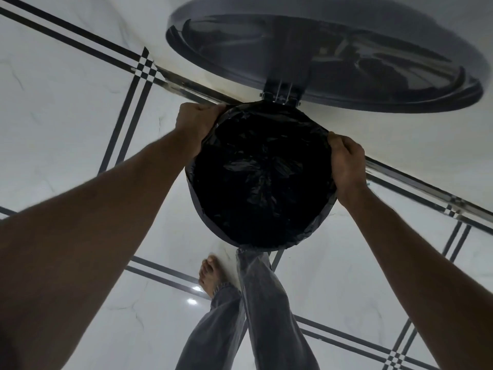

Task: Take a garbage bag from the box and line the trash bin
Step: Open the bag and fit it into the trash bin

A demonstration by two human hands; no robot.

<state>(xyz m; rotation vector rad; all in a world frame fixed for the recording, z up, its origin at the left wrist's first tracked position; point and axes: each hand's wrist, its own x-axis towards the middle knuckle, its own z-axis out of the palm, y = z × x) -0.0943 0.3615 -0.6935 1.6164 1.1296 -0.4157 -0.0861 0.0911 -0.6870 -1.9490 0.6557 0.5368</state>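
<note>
I look straight down into a round trash bin (213, 225) with a black garbage bag (261, 177) spread inside it and folded over the rim. The bin's round lid (333, 52) stands open behind it, hinged at the far side. My left hand (196, 121) grips the bag's edge at the rim's far left. My right hand (346, 164) grips the bag's edge at the right side of the rim. The box of bags is not in view.
The bin stands on a glossy white tiled floor (66, 108) with dark stripe inlays. My legs in grey trousers (256, 316) and a bare foot (210, 273) are right in front of the bin. A wall base runs behind the bin.
</note>
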